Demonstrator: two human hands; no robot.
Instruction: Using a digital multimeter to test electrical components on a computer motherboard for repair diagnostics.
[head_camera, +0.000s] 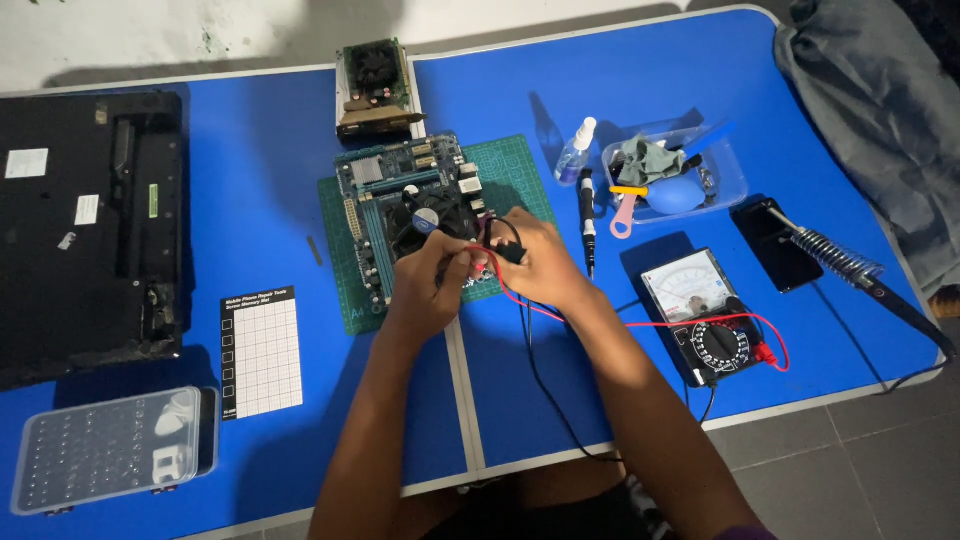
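The motherboard is found just above the centre of the frame, lying flat on a green cutting mat on the blue table. Both hands are met over its lower right corner. The left hand is closed in a pinch on the red probe lead near the board edge. The right hand is curled around a black probe, with a black lead trailed down toward the lower edge of the frame.

At the lower left, a clear lidded parts box is seen, and a white grid sheet beside it. To the right of the hands, an analogue multimeter is laid, the red lead being looped round it. Further right, a black phone and a soldering iron are noted.

At mid-left, a black laptop base is placed. Above the right hand, a pen-shaped driver, a spray bottle and a clear tray of small tools are recorded. At the top, a graphics card is set on a box. A grey cloth is draped at the upper right.
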